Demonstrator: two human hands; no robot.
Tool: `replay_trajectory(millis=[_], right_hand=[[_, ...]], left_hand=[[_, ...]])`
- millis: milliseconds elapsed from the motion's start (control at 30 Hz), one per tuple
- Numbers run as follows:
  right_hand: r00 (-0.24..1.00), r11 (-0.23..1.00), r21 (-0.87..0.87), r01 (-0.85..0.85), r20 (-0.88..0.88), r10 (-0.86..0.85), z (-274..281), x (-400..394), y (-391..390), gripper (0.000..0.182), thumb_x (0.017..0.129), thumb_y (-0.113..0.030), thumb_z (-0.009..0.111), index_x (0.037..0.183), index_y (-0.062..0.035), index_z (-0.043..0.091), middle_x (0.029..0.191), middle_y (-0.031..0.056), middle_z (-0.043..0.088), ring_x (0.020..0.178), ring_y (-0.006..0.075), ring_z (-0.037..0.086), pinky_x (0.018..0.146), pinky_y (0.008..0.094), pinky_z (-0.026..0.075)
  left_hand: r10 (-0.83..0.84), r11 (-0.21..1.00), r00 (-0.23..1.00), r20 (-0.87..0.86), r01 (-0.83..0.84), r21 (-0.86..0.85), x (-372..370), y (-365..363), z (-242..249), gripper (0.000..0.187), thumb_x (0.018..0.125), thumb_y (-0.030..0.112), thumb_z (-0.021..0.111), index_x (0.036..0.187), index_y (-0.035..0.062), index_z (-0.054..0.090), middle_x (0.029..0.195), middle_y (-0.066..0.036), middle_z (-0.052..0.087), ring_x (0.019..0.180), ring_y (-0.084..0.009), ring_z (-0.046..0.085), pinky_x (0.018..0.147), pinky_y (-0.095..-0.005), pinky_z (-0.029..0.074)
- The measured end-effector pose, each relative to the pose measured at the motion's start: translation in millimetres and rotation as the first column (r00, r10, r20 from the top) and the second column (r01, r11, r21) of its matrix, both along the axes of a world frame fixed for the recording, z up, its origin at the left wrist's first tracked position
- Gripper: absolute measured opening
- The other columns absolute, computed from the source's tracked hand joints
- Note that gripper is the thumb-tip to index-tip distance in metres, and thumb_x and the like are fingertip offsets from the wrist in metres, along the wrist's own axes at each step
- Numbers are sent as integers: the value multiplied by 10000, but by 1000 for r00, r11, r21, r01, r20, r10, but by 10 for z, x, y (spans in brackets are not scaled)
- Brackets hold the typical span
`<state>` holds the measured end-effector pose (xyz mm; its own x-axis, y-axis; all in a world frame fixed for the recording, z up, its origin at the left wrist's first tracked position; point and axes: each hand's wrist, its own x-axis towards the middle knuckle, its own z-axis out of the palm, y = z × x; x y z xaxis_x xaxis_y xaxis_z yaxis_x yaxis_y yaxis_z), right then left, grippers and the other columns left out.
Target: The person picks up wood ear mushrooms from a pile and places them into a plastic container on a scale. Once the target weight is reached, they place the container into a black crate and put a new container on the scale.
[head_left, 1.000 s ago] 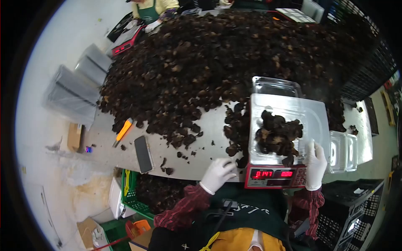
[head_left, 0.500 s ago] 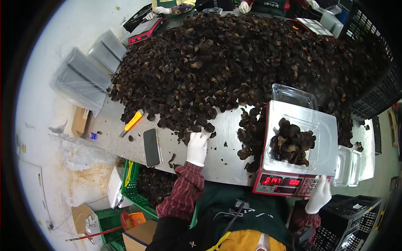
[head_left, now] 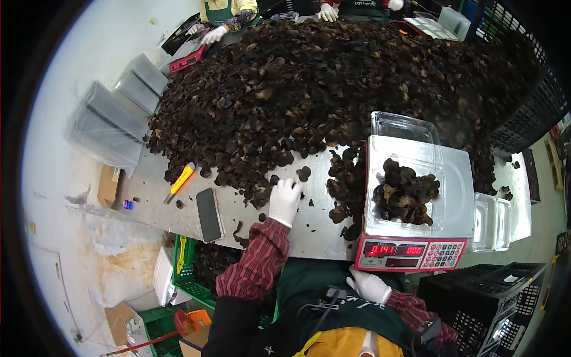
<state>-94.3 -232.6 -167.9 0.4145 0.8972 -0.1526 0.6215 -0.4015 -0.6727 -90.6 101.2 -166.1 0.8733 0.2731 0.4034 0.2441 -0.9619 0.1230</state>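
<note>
My left hand [head_left: 285,201], in a white glove, is over the bare metal in front of a large heap of dark wood ear mushrooms [head_left: 267,101]. Its fingers are curled down beside loose pieces, and what they hold, if anything, is hidden. A single wood ear [head_left: 303,174] lies just past the fingertips. My right hand [head_left: 371,286], also gloved, is low by my apron at the front edge of the scale, fingers outstretched and thumb apart. On the red-and-white scale [head_left: 457,178] a clear plastic tray [head_left: 437,219] holds wood ears [head_left: 407,193]; the display reads 0.141.
A phone [head_left: 209,214] and a yellow utility knife [head_left: 180,181] lie on the left of the table. Empty clear trays [head_left: 492,221] stand right of the scale. Black crates [head_left: 485,303] and a green crate [head_left: 185,271] are below. Co-workers' gloved hands [head_left: 214,35] appear across the heap.
My right hand has moved left from the scale's keypad to in front of my apron. The reading went from 0.147 to 0.141. My left hand stays near the heap, its fingers slightly looser.
</note>
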Motion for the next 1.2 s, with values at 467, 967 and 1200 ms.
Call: replay_trajectory(millis=[467, 967, 1200], right_hand=[[984, 938, -302, -169, -106, 143, -5, 74, -152, 472, 873, -254, 564, 1184, 91, 480, 850, 227, 637, 795, 352, 643, 688, 426, 511], [601, 720, 46, 692, -589, -540, 1610, 843, -654, 239, 930, -42, 495, 1139, 29, 587, 851, 51, 626, 650, 64, 607, 596, 217, 501], [691, 708, 481, 517, 253, -677, 1516, 1353, -130, 397, 824, -171, 696, 1174, -22, 584, 1019, 159, 661, 758, 246, 652, 667, 309, 520]], left_hand=[[-335, 752, 725, 601, 591, -293, 688, -1052, 1456, 157, 733, 63, 746, 864, 35, 663, 809, -72, 614, 726, -214, 598, 625, -302, 489], [-595, 510, 671, 442, 740, -437, 1282, -1353, 1745, 221, 787, 124, 680, 997, 54, 680, 1096, -113, 624, 1039, -274, 582, 911, -362, 450], [-548, 663, 771, 323, 636, -395, 1064, -1273, 1595, 412, 757, 145, 719, 1155, 83, 633, 1202, -109, 576, 1081, -265, 556, 954, -354, 422]])
